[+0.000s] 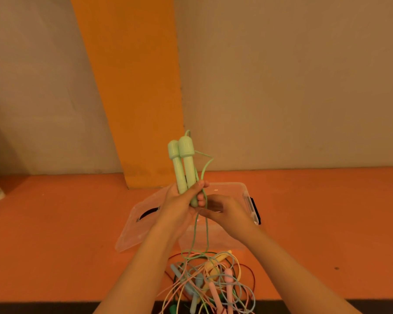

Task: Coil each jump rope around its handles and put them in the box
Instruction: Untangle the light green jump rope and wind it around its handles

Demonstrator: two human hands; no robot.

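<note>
My left hand [179,202] grips two light green jump rope handles [183,164] side by side, upright, above the clear plastic box [247,196]. The green cord [205,173] loops off the handle tops and hangs down between my hands into the pile below. My right hand [222,211] sits just right of the handle bottoms with its fingers by the hanging cord; whether it pinches the cord is unclear. A tangled pile of blue, pink, yellow, red and green jump ropes [211,279] lies on the orange surface in front of the box.
The box's clear lid [134,232] lies to the left of the box, partly under my left arm. An orange pillar [132,87] and a beige wall rise behind the orange tabletop [55,223]. A dark edge runs along the near side.
</note>
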